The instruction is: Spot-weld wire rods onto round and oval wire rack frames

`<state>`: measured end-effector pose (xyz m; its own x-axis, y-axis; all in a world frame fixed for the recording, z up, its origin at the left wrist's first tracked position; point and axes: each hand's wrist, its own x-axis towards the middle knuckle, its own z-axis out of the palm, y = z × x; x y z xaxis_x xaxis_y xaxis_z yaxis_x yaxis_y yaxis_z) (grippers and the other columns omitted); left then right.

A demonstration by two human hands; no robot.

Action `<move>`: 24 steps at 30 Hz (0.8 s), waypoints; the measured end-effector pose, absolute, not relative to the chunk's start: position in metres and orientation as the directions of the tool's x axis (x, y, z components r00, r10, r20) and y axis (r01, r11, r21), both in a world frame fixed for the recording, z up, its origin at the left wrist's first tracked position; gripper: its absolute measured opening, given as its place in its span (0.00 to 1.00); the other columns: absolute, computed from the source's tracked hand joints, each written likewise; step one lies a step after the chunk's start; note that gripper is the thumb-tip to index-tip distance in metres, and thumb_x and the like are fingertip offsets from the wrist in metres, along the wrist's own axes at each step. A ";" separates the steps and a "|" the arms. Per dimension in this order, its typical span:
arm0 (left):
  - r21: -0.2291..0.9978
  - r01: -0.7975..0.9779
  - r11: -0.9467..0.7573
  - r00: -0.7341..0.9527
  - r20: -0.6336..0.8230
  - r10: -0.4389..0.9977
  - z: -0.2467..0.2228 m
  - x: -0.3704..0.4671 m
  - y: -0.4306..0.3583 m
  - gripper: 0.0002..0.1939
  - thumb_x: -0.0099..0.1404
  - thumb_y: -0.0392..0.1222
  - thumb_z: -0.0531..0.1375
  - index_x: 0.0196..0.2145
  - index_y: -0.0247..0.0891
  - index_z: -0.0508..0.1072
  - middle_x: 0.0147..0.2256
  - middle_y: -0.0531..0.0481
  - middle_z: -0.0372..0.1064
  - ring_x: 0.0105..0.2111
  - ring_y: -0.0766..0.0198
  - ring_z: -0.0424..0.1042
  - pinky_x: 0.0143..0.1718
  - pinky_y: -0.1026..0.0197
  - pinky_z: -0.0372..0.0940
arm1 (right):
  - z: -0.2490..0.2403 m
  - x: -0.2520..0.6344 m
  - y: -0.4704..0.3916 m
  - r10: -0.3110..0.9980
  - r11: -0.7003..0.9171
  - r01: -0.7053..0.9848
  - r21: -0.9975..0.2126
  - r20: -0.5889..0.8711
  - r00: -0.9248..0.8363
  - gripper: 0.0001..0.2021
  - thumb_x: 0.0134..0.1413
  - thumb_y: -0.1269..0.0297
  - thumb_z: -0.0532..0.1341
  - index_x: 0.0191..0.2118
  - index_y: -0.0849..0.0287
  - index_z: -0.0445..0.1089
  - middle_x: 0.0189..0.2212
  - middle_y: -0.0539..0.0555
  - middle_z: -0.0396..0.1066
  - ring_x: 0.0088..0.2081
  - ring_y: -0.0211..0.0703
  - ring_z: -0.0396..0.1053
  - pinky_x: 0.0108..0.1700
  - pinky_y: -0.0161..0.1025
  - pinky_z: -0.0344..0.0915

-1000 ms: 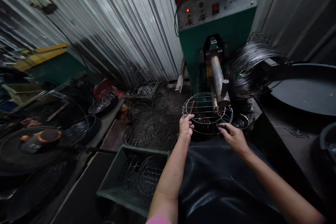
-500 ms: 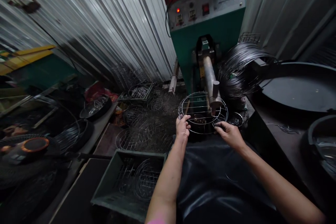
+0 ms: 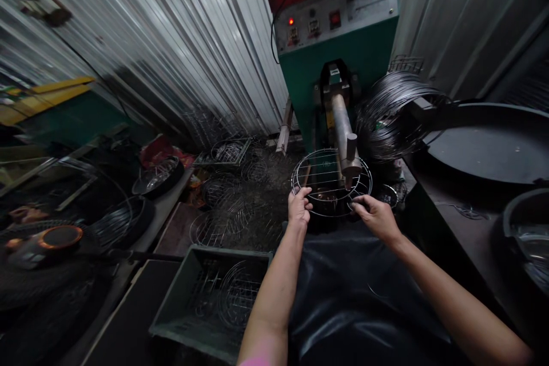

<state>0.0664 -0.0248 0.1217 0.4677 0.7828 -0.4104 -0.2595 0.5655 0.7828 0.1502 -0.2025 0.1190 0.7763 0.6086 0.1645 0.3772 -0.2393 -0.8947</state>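
Observation:
A round wire rack (image 3: 326, 173), with parallel bars across its rings, is held nearly level beneath the welding machine's metal arm (image 3: 344, 131). My left hand (image 3: 300, 205) is closed on the rack's near left rim, thumb on top. At the near right rim, my right hand (image 3: 372, 213) pinches a small bent wire piece between thumb and fingertips; it is too small to make out fully. The tip of the machine's electrode (image 3: 348, 183) comes down over the right part of the rack. Whether it touches the wire I cannot tell.
The green machine cabinet (image 3: 343, 40) stands ahead with a red light lit. Right of it are a wire coil (image 3: 394, 108) and a large dark pan (image 3: 489, 148). A green crate (image 3: 171, 311) holding wire racks sits at lower left. More wire racks (image 3: 231, 206) lie behind it.
The view has shifted very slightly. My right hand has moved a touch at the rack's near right rim; my left hand keeps its hold and the rack stays under the arm.

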 end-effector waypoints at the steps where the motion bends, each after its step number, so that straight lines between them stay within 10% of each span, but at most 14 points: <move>1: 0.783 -0.258 0.567 0.472 -0.410 0.780 0.122 0.068 -0.024 0.26 0.35 0.34 0.68 0.28 0.39 0.56 0.19 0.65 0.49 0.12 0.82 0.44 0.13 0.73 0.39 | 0.120 0.152 -0.202 0.605 -0.240 0.383 -0.892 0.171 0.778 0.10 0.49 0.58 0.56 0.32 0.58 0.70 0.22 0.51 0.73 0.25 0.43 0.72 0.30 0.36 0.65; 24: 0.786 -0.163 0.596 0.378 -0.508 0.774 0.122 0.081 -0.023 0.20 0.38 0.34 0.66 0.22 0.38 0.55 0.17 0.64 0.45 0.13 0.80 0.44 0.12 0.72 0.38 | 0.122 0.165 -0.191 0.585 -0.287 0.408 -0.867 0.179 0.791 0.09 0.49 0.61 0.56 0.31 0.59 0.70 0.19 0.50 0.72 0.23 0.41 0.71 0.26 0.33 0.63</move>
